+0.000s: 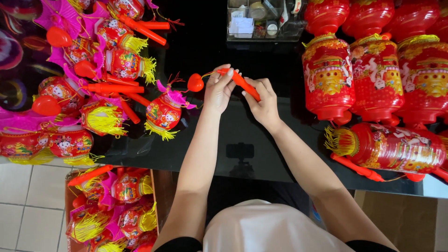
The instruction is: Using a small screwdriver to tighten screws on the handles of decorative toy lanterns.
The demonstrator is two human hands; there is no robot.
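Both hands work above the middle of a glossy black table, slightly above frame centre. The left hand has its fingers curled and closed around the upper end of an orange handle stick, thumb and fingertips pinching it near the point where a thin cord leaves the stick. The right hand closes on the lower end of the same stick, fingers wrapped over it and thumb beneath. The stick runs diagonally, high at the left, low at the right, bridging the two hands.

The cord leads left to a red heart-shaped piece, which hangs just beside the left hand. Below and left of it, a small red lantern with pink trim and a yellow fringe lies on the table, near the left forearm but not touching it.

A heap of similar small lanterns with orange sticks fills the upper left of the frame. A cardboard box of small lanterns stands on the tiled floor at lower left. Large red cylindrical lanterns stand in a row at upper right; one large lantern lying on its side is at right centre. A clear plastic organiser tray sits at the top centre edge.
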